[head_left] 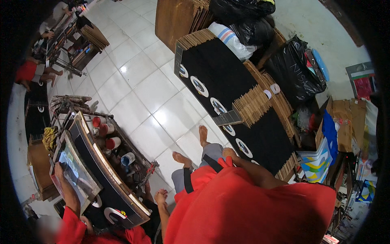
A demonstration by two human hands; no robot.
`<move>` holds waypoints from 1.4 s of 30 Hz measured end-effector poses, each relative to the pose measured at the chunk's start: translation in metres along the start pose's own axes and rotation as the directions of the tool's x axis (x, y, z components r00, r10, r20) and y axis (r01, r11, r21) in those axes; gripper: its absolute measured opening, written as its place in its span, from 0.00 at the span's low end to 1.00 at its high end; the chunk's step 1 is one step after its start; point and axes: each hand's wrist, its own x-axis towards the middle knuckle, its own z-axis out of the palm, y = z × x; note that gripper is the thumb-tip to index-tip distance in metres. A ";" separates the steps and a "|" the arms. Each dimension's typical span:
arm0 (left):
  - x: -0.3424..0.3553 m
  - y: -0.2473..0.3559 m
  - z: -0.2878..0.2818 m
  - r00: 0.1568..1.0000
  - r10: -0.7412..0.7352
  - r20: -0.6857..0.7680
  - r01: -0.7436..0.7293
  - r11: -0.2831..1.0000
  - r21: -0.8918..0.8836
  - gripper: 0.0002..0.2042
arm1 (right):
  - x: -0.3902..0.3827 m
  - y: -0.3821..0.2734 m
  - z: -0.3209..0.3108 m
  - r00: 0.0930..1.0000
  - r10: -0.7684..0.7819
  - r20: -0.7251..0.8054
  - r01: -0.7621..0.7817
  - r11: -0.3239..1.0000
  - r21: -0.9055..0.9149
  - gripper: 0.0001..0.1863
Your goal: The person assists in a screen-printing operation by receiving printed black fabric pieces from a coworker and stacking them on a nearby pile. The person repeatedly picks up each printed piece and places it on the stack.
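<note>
My left hand [161, 197] hangs beside my red shirt [248, 203], its fingers loosely bent and a little apart, with nothing visible in them. It is nearest to the end of the long printing table [122, 175] on the left. My right hand [229, 153] is at the front of my shirt, close to a bunched fold of red cloth; its fingers are mostly hidden. Beyond it, long black cloth panels [215, 69] with white oval prints lie on a row of stacked thin boards [252, 106].
At the left table a co-worker's hand [59, 168] rests on a framed screen [81, 175]. Paint pots [113, 142] stand on a shelf below. Black plastic bags [295, 71] and cardboard [345, 122] crowd the right wall. White floor tiles [156, 95] run between the rows.
</note>
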 end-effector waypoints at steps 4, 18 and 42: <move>-0.013 0.004 -0.008 1.000 0.029 -0.001 -0.029 0.999 0.012 0.10 | 0.002 0.005 0.009 1.000 0.016 -0.015 -0.017 0.999 -0.030 0.14; -0.013 -0.126 0.029 0.996 -0.084 0.011 0.083 0.943 -0.321 0.08 | 0.012 -0.037 -0.082 0.958 -0.237 -0.163 0.275 0.920 0.279 0.13; -0.067 -0.041 -0.037 0.737 -0.403 -0.542 -0.328 0.488 -0.809 0.07 | 0.058 -0.123 -0.115 0.960 -0.246 0.132 0.145 0.844 0.516 0.06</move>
